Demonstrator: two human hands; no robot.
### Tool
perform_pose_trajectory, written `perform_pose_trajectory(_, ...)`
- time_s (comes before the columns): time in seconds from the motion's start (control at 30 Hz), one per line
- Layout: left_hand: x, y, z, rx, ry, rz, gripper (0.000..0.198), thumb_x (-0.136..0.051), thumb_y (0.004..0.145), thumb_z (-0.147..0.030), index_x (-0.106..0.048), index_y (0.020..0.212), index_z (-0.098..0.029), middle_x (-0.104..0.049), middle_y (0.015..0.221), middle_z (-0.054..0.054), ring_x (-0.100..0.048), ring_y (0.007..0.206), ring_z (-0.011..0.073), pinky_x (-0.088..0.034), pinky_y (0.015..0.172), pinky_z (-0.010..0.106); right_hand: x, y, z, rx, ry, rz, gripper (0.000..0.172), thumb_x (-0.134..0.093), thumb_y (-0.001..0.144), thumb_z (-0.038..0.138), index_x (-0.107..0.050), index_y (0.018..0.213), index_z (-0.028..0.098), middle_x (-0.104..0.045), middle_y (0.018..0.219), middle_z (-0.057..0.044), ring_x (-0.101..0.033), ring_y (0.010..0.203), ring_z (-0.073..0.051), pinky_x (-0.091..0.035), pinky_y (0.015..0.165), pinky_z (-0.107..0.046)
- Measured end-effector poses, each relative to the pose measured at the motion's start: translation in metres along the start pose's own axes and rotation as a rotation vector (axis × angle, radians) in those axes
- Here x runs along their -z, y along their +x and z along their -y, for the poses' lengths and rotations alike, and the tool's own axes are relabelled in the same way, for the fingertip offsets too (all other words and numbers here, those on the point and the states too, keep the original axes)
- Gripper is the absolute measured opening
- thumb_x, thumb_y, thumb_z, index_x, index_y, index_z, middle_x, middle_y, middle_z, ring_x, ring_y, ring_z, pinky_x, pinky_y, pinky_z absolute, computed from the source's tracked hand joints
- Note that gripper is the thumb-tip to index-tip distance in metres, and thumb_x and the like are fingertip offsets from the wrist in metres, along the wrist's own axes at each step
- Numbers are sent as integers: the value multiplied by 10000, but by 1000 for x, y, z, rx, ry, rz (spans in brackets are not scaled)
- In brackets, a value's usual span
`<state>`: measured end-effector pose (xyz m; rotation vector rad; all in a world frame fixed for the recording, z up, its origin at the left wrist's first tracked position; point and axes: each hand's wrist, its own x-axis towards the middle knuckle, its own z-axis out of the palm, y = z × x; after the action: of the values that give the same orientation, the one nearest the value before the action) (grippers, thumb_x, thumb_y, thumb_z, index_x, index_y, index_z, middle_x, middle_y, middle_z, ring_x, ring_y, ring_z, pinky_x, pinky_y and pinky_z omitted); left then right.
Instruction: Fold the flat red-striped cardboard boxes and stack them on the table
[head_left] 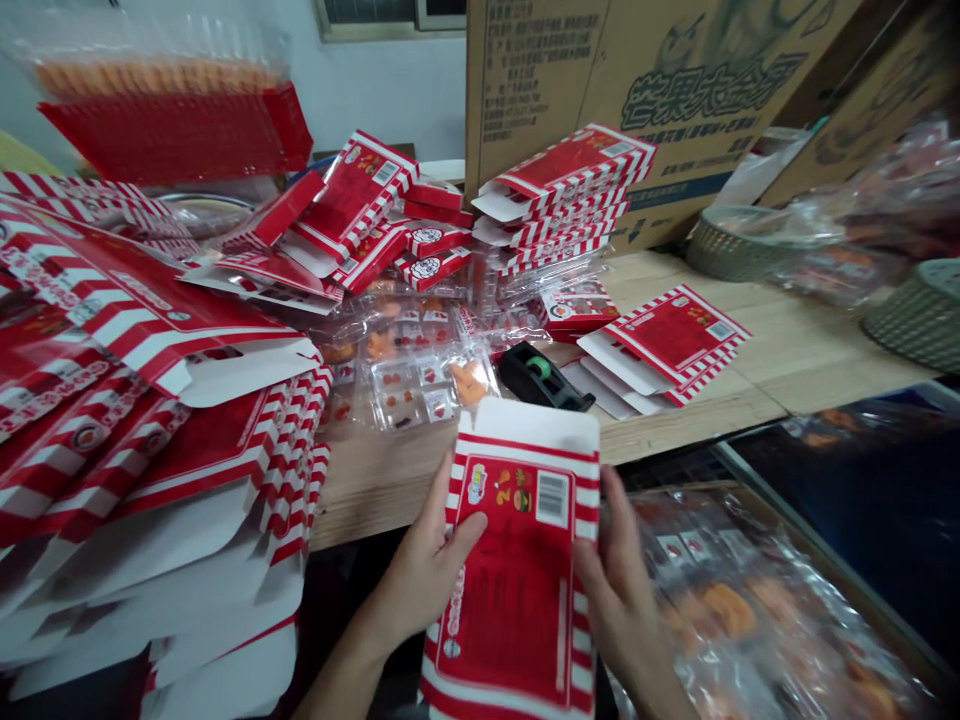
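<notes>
Red-striped carton (517, 590) is up front, and it's being held out in both hands just off the near edge of the tabletop (780, 340)! Behind the action, cardboard shipping boxes (600, 90) are towering along the back, with woven baskets (922, 315) sitting off to the right.

Looking over the state of play, a big heap of flat cartons (127, 480) is sprawling down the left side, a leaning stack (562, 200) is rising at the back, and a smaller stack (664, 345) is lying at centre right. Most are showing loose flaps, though the jumble is hiding plenty. Clear plastic packs (412, 375) of orange pieces are lying out on the tabletop, outside any carton, and more packs are filling a wooden-rimmed tray (840, 570) at lower right. A black tape dispenser (534, 375) is sitting just beyond the carton's top flap.

Now to the hands! The left hand (424, 570) is half open, its thumb pressing across the carton's face. The right hand (619, 600) is curving loosely around the opposite edge, its fingers holding on there too.
</notes>
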<state>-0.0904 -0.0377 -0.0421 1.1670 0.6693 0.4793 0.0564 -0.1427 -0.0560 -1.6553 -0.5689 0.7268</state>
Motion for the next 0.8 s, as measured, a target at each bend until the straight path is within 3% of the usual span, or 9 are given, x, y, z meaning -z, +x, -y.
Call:
perform_pose_trajectory(0.1, 7, -5, 2, 15, 48, 61, 667, -513, 899, -306, -132, 1446, -303, -424, 1441, 34, -456, 1267, 191, -416, 1028, 308, 3, -1, 3, 30, 5, -71, 617, -447, 873, 523, -277, 1408, 268, -365, 1471, -55, -381, 1318, -230, -371, 1045, -372)
perform_pose_trajectory(0.2, 13, -4, 1, -113, 138, -105, 557, -542, 879, -292, -303, 1381, -270, -488, 1391, 30, -485, 1236, 181, -414, 1018, 271, 3, -2, 6, -8, 64, -36, 509, -491, 845, 542, -462, 1269, 263, -560, 1304, -75, -565, 1136, -244, -490, 898, -347)
perform_pose_trajectory(0.27, 14, -1, -3, -111, 138, -153, 507, -534, 876, -312, -350, 1343, -243, -596, 1270, 50, -594, 1096, 190, -500, 901, 272, 1, -2, 7, 39, 57, -61, 451, -522, 820, 562, -553, 1142, 249, -655, 1142, -75, -632, 995, -236, -522, 803, -324)
perform_pose_trajectory(0.37, 16, 3, -11, -18, 140, -95, 543, -541, 863, -342, -332, 1354, -241, -687, 1081, 45, -673, 851, 183, -552, 720, 266, -1, -1, 10, 118, -31, -139, 411, -477, 833, 588, -638, 913, 219, -697, 942, -70, -644, 873, -223, -518, 733, -301)
perform_pose_trajectory(0.43, 18, 4, -15, 14, 177, -46, 523, -531, 868, -352, -352, 1350, -257, -687, 1047, 31, -665, 822, 176, -543, 733, 273, -2, 2, 14, 100, -65, -119, 435, -432, 855, 584, -651, 848, 208, -699, 884, -68, -646, 802, -214, -516, 687, -294)
perform_pose_trajectory(0.53, 21, 3, -16, 23, 198, 17, 409, -504, 886, -375, -434, 1274, -267, -683, 983, 7, -643, 807, 158, -525, 743, 258, -2, 7, 22, 37, -24, -103, 399, -496, 834, 556, -642, 1003, 225, -690, 1025, -57, -650, 860, -215, -523, 675, -276)
perform_pose_trajectory(0.63, 23, 1, -13, 22, 159, 54, 328, -498, 893, -395, -463, 1193, -267, -677, 865, -25, -611, 717, 120, -505, 658, 201, -1, 10, 24, -96, 190, -12, 504, -567, 817, 487, -478, 1279, 308, -648, 1184, -32, -665, 917, -223, -541, 628, -276)
perform_pose_trajectory(0.7, 24, -2, -11, 9, 160, 53, 300, -495, 897, -395, -462, 1167, -268, -660, 793, -44, -580, 660, 99, -480, 604, 168, 1, 11, 22, -110, 272, 81, 407, -574, 836, 418, -525, 1229, 323, -641, 1208, -26, -669, 939, -224, -549, 635, -281)
perform_pose_trajectory(0.8, 25, -5, -9, -16, 192, 32, 291, -479, 907, -394, -452, 1168, -267, -639, 750, -54, -554, 627, 89, -459, 572, 152, 6, 9, 17, 150, 163, 109, 147, -559, 870, 303, -671, 964, 287, -638, 1217, -18, -619, 1065, -200, -527, 803, -275)
